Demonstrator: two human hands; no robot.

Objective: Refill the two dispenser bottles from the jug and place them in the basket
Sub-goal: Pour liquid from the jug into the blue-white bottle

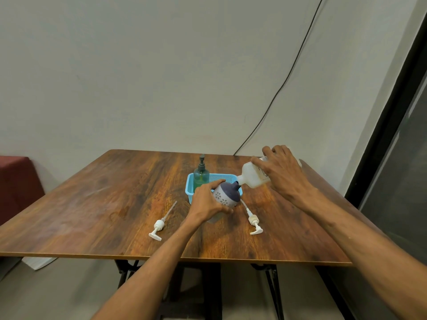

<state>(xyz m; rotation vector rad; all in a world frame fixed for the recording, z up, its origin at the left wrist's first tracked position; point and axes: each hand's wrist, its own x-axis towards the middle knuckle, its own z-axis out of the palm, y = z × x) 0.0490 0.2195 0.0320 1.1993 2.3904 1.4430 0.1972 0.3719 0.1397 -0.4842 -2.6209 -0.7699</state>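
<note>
- L hand (206, 202) grips purple bottle (225, 195), tilted right, w/ no pump.
- R hand (283, 172) grips white jug (254, 176), spout at bottle neck.
- Green bottle (201, 176) upright in blue basket (190, 188), far left corner.

Plain grey wall (161, 65) with a black cable (298, 51), wooden table (92, 204), grey floor (69, 294).

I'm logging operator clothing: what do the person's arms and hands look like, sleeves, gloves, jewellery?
The left forearm and right forearm are bare to the frame edge; no sleeve shows. The left hand and right hand wear no gloves; no watch, bracelet or ring is visible.
</note>
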